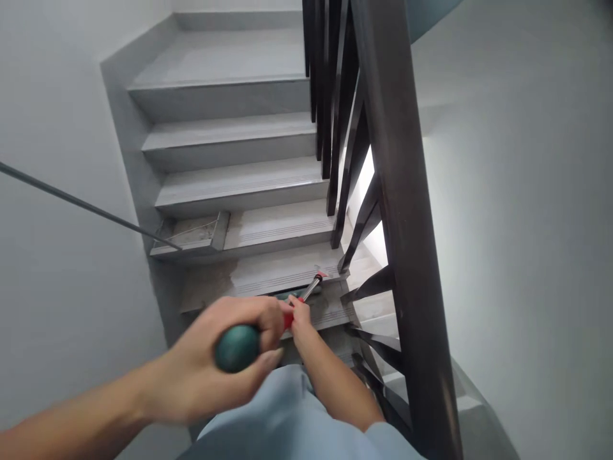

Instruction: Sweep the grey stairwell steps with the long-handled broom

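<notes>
My left hand [225,364], close to the camera and slightly blurred, is wrapped around the top end of a long-handled pole; the pole's rounded green end [237,348] pokes out of the fist. Farther down, my right hand [299,314] closes on the pole's red section. Beyond it, a shiny metal shaft [312,287] runs to a dark joint with a red piece on a stair step. A dark green piece [290,295] shows beside the right hand, partly hidden; I cannot tell whether it belongs to the pole.
Grey stairs [272,169] fill the middle of the view, with darker patches on some steps. A grey dustpan [219,231] rests at the left of one step, its long thin handle [86,206] crossing the wall. A dark banister [400,160] with slanted balusters borders the right side.
</notes>
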A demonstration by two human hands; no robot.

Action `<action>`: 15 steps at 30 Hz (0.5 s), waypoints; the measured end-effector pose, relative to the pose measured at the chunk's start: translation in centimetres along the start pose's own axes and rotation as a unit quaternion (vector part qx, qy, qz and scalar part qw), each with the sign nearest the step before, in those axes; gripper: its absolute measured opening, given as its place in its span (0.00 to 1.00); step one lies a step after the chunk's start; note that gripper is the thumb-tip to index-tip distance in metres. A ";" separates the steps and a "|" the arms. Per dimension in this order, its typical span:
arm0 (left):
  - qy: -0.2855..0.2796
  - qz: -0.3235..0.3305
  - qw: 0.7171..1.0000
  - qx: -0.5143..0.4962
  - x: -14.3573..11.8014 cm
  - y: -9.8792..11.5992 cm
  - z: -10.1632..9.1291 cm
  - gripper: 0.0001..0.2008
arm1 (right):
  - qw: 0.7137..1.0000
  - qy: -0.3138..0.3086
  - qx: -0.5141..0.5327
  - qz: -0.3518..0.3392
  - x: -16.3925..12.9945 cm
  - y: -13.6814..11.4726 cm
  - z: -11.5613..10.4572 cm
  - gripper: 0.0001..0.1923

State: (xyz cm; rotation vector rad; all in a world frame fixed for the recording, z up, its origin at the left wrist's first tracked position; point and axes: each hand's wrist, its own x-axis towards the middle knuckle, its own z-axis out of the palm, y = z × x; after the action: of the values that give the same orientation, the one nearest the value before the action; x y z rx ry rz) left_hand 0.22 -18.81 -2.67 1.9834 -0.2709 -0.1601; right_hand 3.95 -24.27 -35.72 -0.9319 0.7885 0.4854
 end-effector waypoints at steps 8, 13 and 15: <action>0.136 0.071 0.968 -0.199 0.1 -6.8 -1.7 0.12 | 0.991 0.115 0.059 -0.044 5.5 -7.2 -1.6 0.11; 0.261 -0.024 0.908 -0.328 3.2 -14.2 0.9 0.13 | 0.983 0.172 -0.018 -0.062 10.3 -9.1 -1.6 0.12; 0.244 -0.049 0.912 -0.325 3.7 -14.9 1.2 0.12 | 0.984 0.172 -0.032 -0.043 11.0 -7.9 -1.6 0.12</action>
State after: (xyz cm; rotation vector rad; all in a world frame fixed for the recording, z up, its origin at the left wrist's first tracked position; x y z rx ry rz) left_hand 5.23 -14.95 -16.71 1.3105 0.1927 0.1690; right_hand 15.59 -29.32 -40.67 -1.1218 1.0448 0.2768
